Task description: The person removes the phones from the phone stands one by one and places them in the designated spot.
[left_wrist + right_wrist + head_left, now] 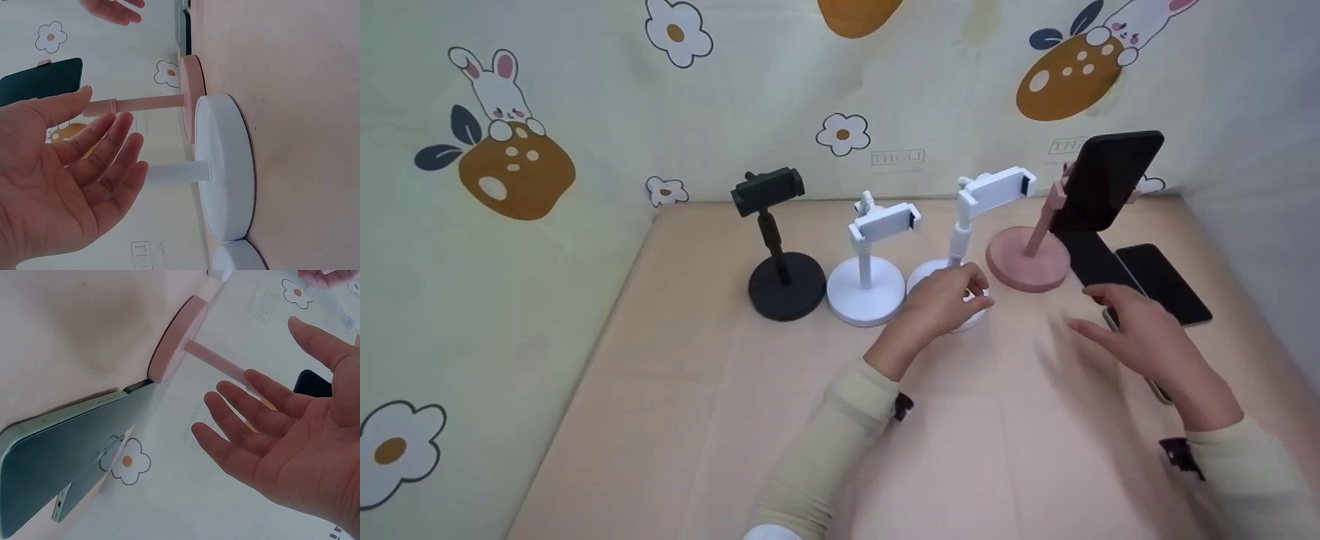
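Observation:
My left hand (941, 300) hovers in front of the taller white phone stand (996, 190), its fingers loosely bent. In the left wrist view nothing lies in that palm, and the stand's round base (228, 169) shows beyond the fingertips. My right hand (1147, 337) hangs over the phones at the right, thumb and fingers spread apart, holding nothing. Behind it stands a pink phone stand (1027, 262) with a dark phone (1112, 180) tilted in its clamp. A flat black phone (1166, 285) lies by the right hand, and another phone (62, 450) shows in the right wrist view.
A shorter white phone stand (866, 296) and a black phone stand (786, 289) stand left of the taller white one, with their clamps holding nothing. A patterned wall covering (765, 97) rises behind the table (780, 420).

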Motion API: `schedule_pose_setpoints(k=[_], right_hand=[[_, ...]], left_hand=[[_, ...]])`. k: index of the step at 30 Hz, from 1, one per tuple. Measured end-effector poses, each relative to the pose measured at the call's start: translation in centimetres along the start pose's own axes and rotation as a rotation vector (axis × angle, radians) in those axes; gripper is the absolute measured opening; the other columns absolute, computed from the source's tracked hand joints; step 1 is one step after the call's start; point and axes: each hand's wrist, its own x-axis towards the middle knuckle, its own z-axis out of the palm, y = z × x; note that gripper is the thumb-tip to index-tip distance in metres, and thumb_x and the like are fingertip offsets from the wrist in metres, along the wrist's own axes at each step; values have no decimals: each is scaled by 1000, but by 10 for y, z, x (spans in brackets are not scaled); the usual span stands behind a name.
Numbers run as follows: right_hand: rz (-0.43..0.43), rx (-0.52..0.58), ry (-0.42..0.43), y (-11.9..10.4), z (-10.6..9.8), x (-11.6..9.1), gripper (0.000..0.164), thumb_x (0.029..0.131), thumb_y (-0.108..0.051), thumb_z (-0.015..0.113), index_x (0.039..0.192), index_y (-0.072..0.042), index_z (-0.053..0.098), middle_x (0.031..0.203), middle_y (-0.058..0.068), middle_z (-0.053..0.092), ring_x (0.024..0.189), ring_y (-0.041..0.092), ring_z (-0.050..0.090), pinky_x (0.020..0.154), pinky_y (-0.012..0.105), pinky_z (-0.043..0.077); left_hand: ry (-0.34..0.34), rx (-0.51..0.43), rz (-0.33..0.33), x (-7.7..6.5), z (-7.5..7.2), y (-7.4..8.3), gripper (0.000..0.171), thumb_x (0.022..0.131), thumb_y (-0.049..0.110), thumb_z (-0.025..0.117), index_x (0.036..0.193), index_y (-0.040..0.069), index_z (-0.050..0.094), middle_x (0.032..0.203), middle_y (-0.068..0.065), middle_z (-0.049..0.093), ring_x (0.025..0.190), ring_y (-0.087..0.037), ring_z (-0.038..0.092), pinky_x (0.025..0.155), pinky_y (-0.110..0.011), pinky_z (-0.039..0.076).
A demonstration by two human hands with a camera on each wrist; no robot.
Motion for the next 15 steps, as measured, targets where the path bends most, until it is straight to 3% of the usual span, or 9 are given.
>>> schedule_pose_setpoints(k=[4, 8, 15], right_hand=[[-11, 10, 5, -5, -2, 6, 72, 95, -45, 64, 143, 4, 43, 136, 35, 50, 117, 52, 55, 96, 67, 48], [-11, 6, -4, -9, -3, 10, 72, 95, -45, 64, 143, 4, 43, 135, 36, 51, 118, 52, 55, 95, 67, 49], [-19, 5, -4, -8, -4, 13, 71, 95, -44, 64, 142, 5, 44, 136, 36, 51, 119, 51, 54, 96, 67, 48]], left_hand=[[-13, -20, 44, 10, 4, 10, 28, 97, 34, 65, 122, 22, 63, 119, 7, 69, 113, -9, 64, 95, -20, 53], [11, -54, 78, 23, 7, 20, 29, 99, 30, 63, 126, 20, 60, 123, 6, 67, 117, -10, 63, 96, -17, 52], [98, -163, 52, 54, 11, 41, 37, 101, 23, 59, 136, 20, 49, 137, 7, 61, 124, -8, 60, 98, -14, 50]])
